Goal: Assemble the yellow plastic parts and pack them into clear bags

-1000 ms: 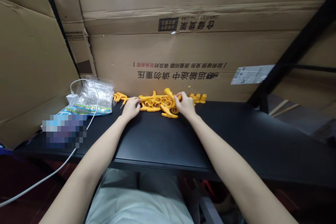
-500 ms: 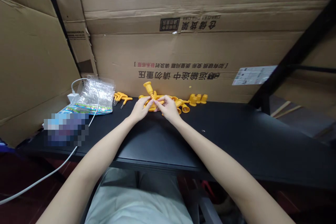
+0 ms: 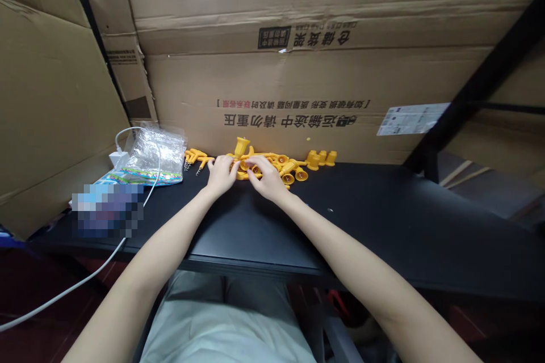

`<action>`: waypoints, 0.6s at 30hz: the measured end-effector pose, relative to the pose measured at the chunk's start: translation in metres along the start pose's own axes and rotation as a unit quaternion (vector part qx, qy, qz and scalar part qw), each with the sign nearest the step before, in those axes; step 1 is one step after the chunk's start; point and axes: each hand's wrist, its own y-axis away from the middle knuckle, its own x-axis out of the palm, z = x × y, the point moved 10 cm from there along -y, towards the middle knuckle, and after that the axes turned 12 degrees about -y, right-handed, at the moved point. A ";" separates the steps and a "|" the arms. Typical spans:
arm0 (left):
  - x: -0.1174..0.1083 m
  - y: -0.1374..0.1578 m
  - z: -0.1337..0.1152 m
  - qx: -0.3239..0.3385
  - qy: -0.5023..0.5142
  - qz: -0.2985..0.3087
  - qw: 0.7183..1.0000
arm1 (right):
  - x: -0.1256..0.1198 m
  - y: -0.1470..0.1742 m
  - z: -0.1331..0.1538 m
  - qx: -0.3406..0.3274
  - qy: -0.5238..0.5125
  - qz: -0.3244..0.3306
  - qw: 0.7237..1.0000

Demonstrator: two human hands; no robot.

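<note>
A yellow plastic corkscrew [image 3: 242, 147] with a flared, cup-like end points up and away at the back of a pile of similar yellow pieces [image 3: 288, 179]. My left hand [image 3: 221, 173] is at the left side of this pile, thumb apart from the curved fingers, close below the corkscrew. Over the pile's middle is my right hand [image 3: 267, 177], its fingers bent and spread, with yellow parts beneath and behind them. Metal spirals show inside some cups. The fingertips of both hands are partly hidden, so contact with single pieces is hard to make out.
T-shaped corkscrew handles [image 3: 199, 157] with bare spirals lie left of the pile. Several yellow cups [image 3: 322, 159] stand to its right. A clear plastic bag [image 3: 156, 150], a white charger [image 3: 120, 157] and its cable are farther left. Cardboard [image 3: 255, 79] walls the back of the black table [image 3: 374, 221].
My hands have come apart from their shared hold on a yellow corkscrew. Its cup end now sits slightly lower, and my left hand has shifted a little left.
</note>
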 end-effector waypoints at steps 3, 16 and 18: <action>-0.004 0.004 -0.014 0.080 -0.091 -0.002 0.993 | -0.012 -0.002 0.021 -0.063 0.174 -0.025 0.983; -0.031 0.006 -0.026 0.092 -0.140 -0.070 0.983 | -0.003 -0.003 0.000 -0.058 0.327 0.068 0.941; -0.027 0.004 -0.021 0.085 -0.139 -0.054 0.985 | -0.002 -0.003 0.002 -0.052 0.325 0.072 0.941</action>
